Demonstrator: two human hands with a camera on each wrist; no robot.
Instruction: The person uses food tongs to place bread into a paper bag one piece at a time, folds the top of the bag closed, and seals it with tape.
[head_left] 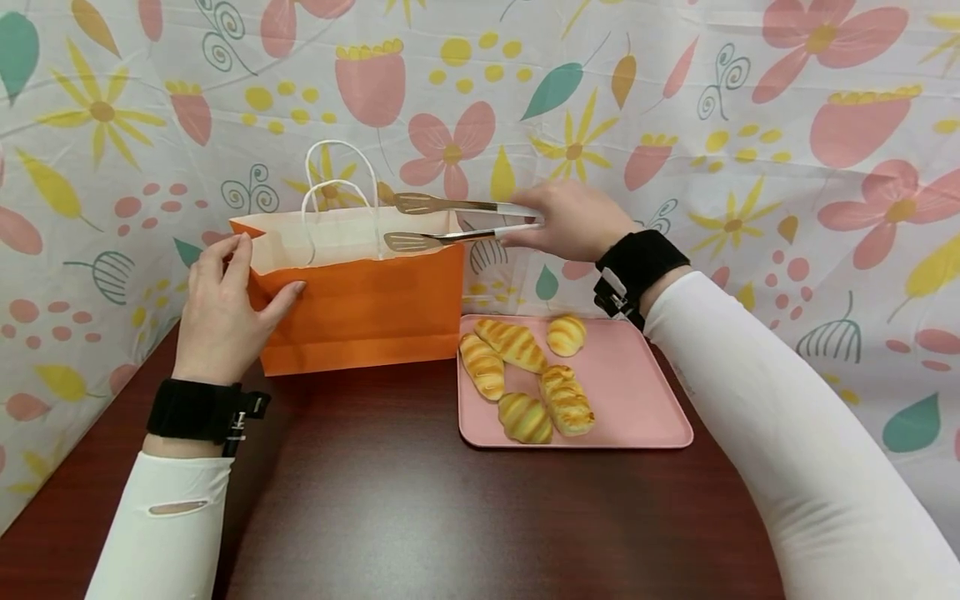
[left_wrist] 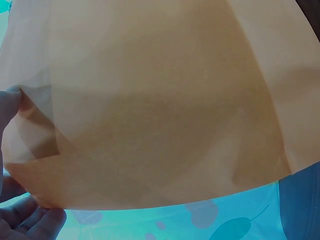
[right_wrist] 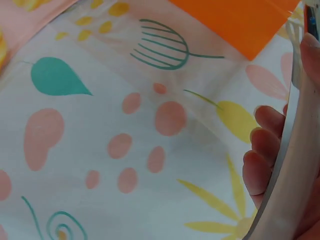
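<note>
An orange paper bag [head_left: 360, 317] with white twisted handles stands upright on the table, its mouth open. My left hand [head_left: 225, 308] grips the bag's left side near the top edge, thumb on the front. Up close in the left wrist view, thumb and fingers [left_wrist: 37, 220] lie on either side of the bag's pale paper [left_wrist: 150, 115]. Above the bag's right part, my right hand [head_left: 566, 221] holds metal tongs [head_left: 450, 204] with slotted tips and white grips. The tongs' tips stand apart with nothing between them. The right wrist view shows curled fingers [right_wrist: 262, 150] behind a tong arm.
Right of the bag lies a pink tray [head_left: 637, 400] with several breads, among them a striped long loaf [head_left: 513, 343], a croissant-shaped roll [head_left: 525, 418] and a small round bun [head_left: 566, 335]. A flower-patterned cloth [head_left: 480, 75] hangs behind the dark wooden table [head_left: 360, 500].
</note>
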